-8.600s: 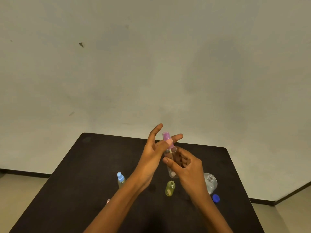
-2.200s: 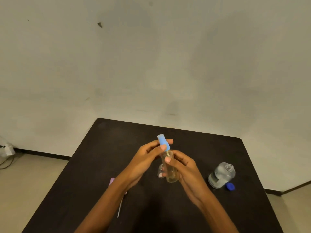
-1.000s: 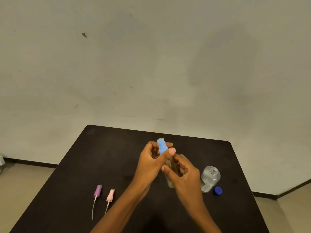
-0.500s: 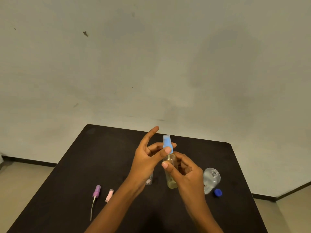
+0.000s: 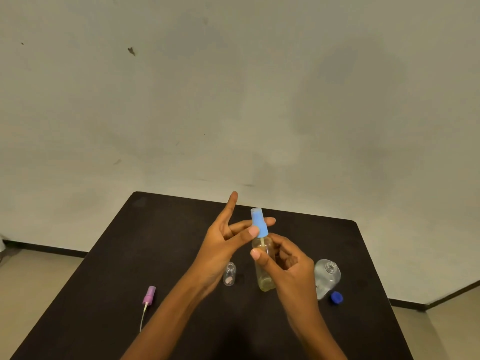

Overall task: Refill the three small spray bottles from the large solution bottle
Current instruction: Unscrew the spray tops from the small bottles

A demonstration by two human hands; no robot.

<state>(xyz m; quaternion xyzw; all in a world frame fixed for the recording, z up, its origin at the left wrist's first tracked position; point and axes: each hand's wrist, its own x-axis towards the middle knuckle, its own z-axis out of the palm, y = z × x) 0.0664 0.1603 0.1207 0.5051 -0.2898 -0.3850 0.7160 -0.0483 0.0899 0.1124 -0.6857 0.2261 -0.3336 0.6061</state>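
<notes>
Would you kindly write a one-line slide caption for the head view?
Left hand twists the blue spray cap on a small bottle held by the right hand.

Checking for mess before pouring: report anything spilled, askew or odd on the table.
No spill visible. The purple spray top lies loose on the table, off any bottle; the large bottle stands uncapped, its blue cap beside it.

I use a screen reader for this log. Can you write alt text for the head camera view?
Over a black table, the right hand holds a small yellowish spray bottle while the left hand pinches its blue spray top. On the table are an open small bottle, a purple sprayer, and an uncapped large clear bottle beside its blue cap.
</notes>
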